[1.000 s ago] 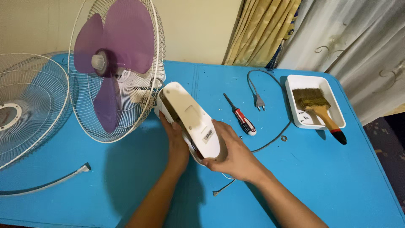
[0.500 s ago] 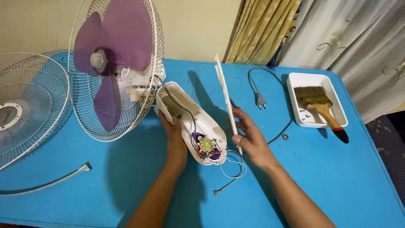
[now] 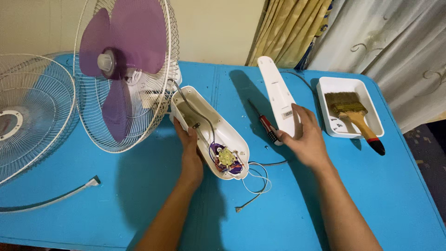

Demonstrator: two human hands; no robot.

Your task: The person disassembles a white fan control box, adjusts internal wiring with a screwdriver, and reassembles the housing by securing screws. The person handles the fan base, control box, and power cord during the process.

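Observation:
A white fan base shell (image 3: 210, 131) lies open on the blue table (image 3: 139, 186), showing a purple and yellow switch part with wires (image 3: 226, 158) inside. My left hand (image 3: 189, 151) grips the shell's left edge. My right hand (image 3: 303, 135) holds the long white cover plate (image 3: 278, 95), lifted off and tilted to the right of the shell. The fan head with purple blades (image 3: 121, 69) and its wire guard stands behind the shell.
A loose front fan grille (image 3: 28, 111) lies at the left, with a grey ring strip (image 3: 51, 199) below it. A red-handled screwdriver (image 3: 263, 122) lies under the cover. A white tray (image 3: 334, 125) at the right holds a paintbrush (image 3: 350, 111). Loose wires (image 3: 255, 183) trail from the shell.
My right hand lifted the white cover off the base shell and carried it to the right, exposing the wiring. The left hand stayed on the shell.

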